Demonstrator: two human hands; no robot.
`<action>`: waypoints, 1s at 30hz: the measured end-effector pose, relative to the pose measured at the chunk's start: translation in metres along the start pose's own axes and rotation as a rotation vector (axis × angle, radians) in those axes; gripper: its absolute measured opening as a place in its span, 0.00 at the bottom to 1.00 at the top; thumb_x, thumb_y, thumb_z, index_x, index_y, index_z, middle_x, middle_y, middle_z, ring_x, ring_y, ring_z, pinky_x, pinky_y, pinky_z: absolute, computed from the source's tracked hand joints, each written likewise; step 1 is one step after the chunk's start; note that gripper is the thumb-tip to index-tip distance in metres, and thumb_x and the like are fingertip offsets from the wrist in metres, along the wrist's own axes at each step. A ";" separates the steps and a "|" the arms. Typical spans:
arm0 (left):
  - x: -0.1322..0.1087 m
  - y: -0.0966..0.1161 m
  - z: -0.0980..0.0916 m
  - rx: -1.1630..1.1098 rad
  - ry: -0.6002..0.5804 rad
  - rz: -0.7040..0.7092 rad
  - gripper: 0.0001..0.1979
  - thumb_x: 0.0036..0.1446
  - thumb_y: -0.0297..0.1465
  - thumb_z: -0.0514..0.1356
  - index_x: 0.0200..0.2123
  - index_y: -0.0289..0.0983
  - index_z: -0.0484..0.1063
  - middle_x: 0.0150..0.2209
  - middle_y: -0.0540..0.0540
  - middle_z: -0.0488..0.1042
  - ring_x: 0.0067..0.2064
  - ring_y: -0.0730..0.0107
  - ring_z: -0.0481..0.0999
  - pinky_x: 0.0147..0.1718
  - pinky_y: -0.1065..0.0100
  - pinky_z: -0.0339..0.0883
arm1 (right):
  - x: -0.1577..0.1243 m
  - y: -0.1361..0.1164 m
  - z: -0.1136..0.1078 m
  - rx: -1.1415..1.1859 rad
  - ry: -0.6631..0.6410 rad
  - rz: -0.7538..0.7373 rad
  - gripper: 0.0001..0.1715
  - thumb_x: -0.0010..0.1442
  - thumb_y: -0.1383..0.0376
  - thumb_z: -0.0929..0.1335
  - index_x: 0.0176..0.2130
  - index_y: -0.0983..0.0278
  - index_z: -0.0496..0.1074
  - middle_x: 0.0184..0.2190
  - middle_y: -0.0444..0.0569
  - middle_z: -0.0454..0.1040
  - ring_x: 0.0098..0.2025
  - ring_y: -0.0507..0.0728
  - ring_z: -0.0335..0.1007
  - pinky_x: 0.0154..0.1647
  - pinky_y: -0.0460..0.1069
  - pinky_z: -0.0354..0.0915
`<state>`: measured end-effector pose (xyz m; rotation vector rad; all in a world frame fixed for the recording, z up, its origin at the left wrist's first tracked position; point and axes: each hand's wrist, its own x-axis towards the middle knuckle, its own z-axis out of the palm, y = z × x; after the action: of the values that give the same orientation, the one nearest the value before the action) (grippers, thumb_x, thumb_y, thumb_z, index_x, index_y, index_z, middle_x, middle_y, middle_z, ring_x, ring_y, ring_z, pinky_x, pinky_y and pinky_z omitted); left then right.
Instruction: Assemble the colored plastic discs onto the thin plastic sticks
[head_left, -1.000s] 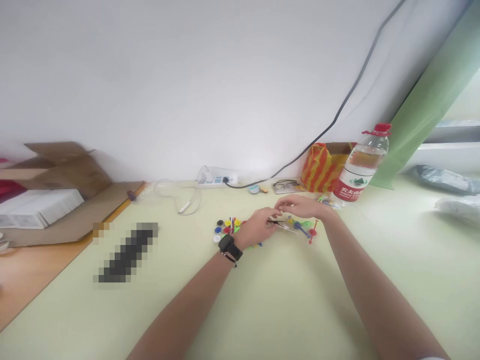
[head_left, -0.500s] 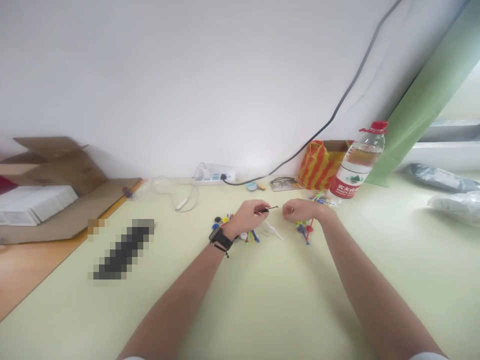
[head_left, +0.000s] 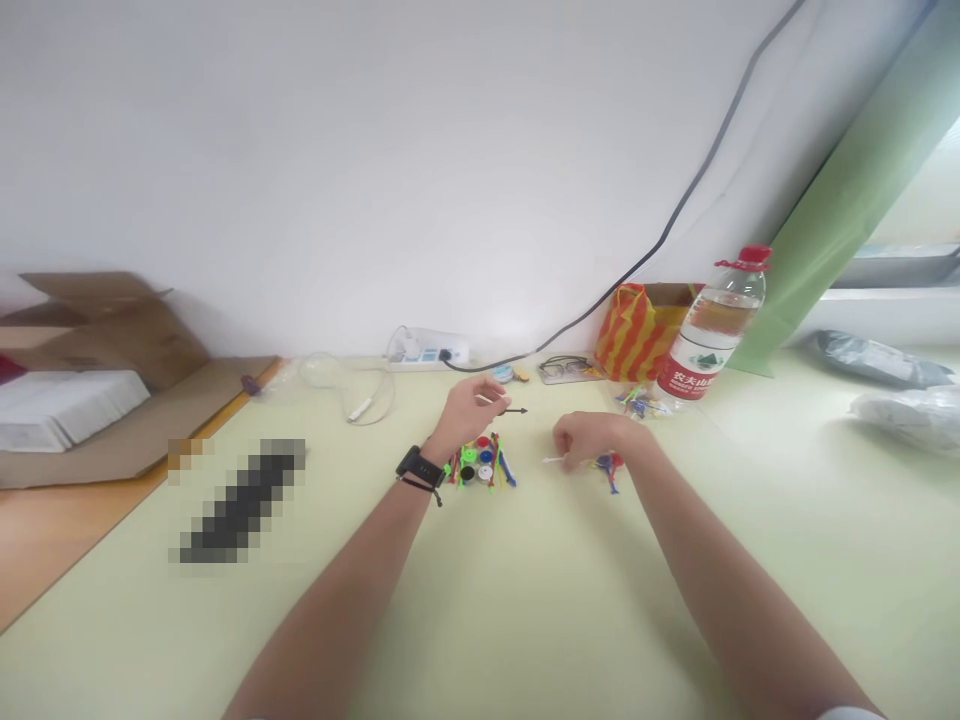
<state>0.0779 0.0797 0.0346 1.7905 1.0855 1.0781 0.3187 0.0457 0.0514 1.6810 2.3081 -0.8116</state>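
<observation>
My left hand (head_left: 471, 412) pinches a small black arrow-tipped stick (head_left: 516, 411) between thumb and fingers, its tip pointing right. Just below that hand lies a group of round plastic discs (head_left: 486, 457) in green, blue, red, black and white. Coloured arrow-tipped sticks (head_left: 508, 470) flank the discs. Low over the table, my right hand (head_left: 589, 440) has its fingers closed on a thin white stick (head_left: 553, 460), whose end sticks out to the left. Partly hidden beneath the right hand are blue and red plastic pieces (head_left: 610, 472).
A water bottle (head_left: 709, 330) stands at the right, before a striped bag (head_left: 630, 335). More coloured pieces (head_left: 641, 403) lie in clear plastic beside it. Along the wall are a power strip (head_left: 431, 352) and eyeglasses (head_left: 566, 368). An open cardboard box (head_left: 120, 325) sits at left.
My left hand has moved left and slightly up with the black stick, uncovering the discs. My right hand has lowered a little and taken hold of the white stick.
</observation>
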 end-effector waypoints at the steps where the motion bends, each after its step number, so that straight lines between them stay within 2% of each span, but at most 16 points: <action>1: 0.000 0.000 0.001 -0.015 -0.012 -0.034 0.14 0.53 0.40 0.70 0.35 0.35 0.76 0.35 0.43 0.80 0.32 0.65 0.80 0.30 0.65 0.77 | -0.003 0.004 -0.003 -0.007 0.037 0.032 0.13 0.45 0.60 0.77 0.32 0.60 0.76 0.37 0.50 0.79 0.35 0.60 0.75 0.28 0.49 0.63; 3: -0.001 0.001 0.005 -0.053 -0.045 -0.085 0.15 0.53 0.40 0.71 0.34 0.34 0.77 0.34 0.42 0.80 0.31 0.64 0.80 0.29 0.65 0.78 | -0.007 0.008 -0.010 0.026 0.167 0.006 0.16 0.47 0.58 0.78 0.36 0.60 0.76 0.38 0.51 0.79 0.36 0.60 0.75 0.30 0.50 0.65; 5: -0.002 0.001 0.010 -0.110 -0.063 -0.116 0.14 0.54 0.40 0.71 0.33 0.33 0.78 0.32 0.42 0.80 0.32 0.65 0.81 0.33 0.63 0.80 | -0.010 0.004 -0.014 0.122 0.323 -0.117 0.16 0.54 0.55 0.75 0.40 0.60 0.76 0.39 0.51 0.79 0.38 0.60 0.76 0.35 0.50 0.67; 7: -0.002 0.001 0.015 -0.216 -0.064 -0.145 0.15 0.55 0.40 0.71 0.33 0.33 0.78 0.31 0.43 0.79 0.32 0.65 0.81 0.39 0.60 0.81 | -0.011 -0.006 -0.016 0.254 0.421 -0.241 0.15 0.61 0.53 0.71 0.41 0.61 0.75 0.38 0.50 0.80 0.39 0.59 0.76 0.38 0.50 0.68; 11: -0.002 0.009 0.020 -0.481 -0.091 -0.216 0.15 0.54 0.38 0.73 0.34 0.32 0.77 0.35 0.44 0.80 0.37 0.64 0.83 0.52 0.52 0.78 | -0.005 -0.027 -0.012 0.531 0.477 -0.373 0.12 0.64 0.55 0.69 0.39 0.61 0.74 0.33 0.49 0.80 0.34 0.57 0.76 0.35 0.50 0.70; 15: -0.002 0.022 0.017 -0.571 -0.129 -0.250 0.12 0.54 0.33 0.73 0.36 0.32 0.77 0.38 0.44 0.81 0.44 0.66 0.82 0.59 0.53 0.72 | 0.002 -0.032 -0.008 0.645 0.560 -0.408 0.08 0.60 0.59 0.71 0.38 0.61 0.74 0.31 0.48 0.79 0.33 0.56 0.75 0.35 0.50 0.71; 18: -0.004 0.027 0.012 -0.577 -0.169 -0.230 0.15 0.52 0.32 0.74 0.39 0.33 0.76 0.41 0.43 0.81 0.46 0.66 0.82 0.60 0.52 0.71 | 0.002 -0.032 -0.010 0.693 0.575 -0.432 0.07 0.60 0.61 0.71 0.37 0.62 0.73 0.29 0.47 0.78 0.31 0.55 0.74 0.34 0.50 0.71; 20: -0.005 0.028 0.009 -0.533 -0.185 -0.196 0.17 0.51 0.35 0.75 0.40 0.33 0.75 0.41 0.42 0.81 0.46 0.64 0.82 0.57 0.52 0.73 | -0.001 -0.033 -0.011 0.739 0.544 -0.458 0.07 0.60 0.61 0.70 0.37 0.62 0.73 0.29 0.47 0.78 0.31 0.55 0.75 0.35 0.50 0.71; 25: -0.006 0.031 0.005 -0.333 -0.147 -0.143 0.20 0.53 0.43 0.73 0.40 0.34 0.76 0.36 0.43 0.80 0.37 0.66 0.82 0.46 0.57 0.77 | -0.007 -0.036 -0.012 0.873 0.460 -0.468 0.07 0.60 0.63 0.70 0.40 0.62 0.72 0.31 0.48 0.80 0.36 0.56 0.78 0.42 0.52 0.73; 30: -0.005 0.033 0.006 -0.308 -0.193 -0.093 0.19 0.51 0.41 0.74 0.36 0.34 0.75 0.37 0.44 0.80 0.38 0.65 0.82 0.46 0.57 0.77 | -0.003 -0.035 -0.009 0.907 0.451 -0.435 0.04 0.58 0.67 0.68 0.35 0.62 0.67 0.29 0.46 0.77 0.34 0.55 0.76 0.39 0.51 0.71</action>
<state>0.0909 0.0624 0.0605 1.5470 0.8284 0.9382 0.2889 0.0403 0.0718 1.7853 2.9067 -1.9855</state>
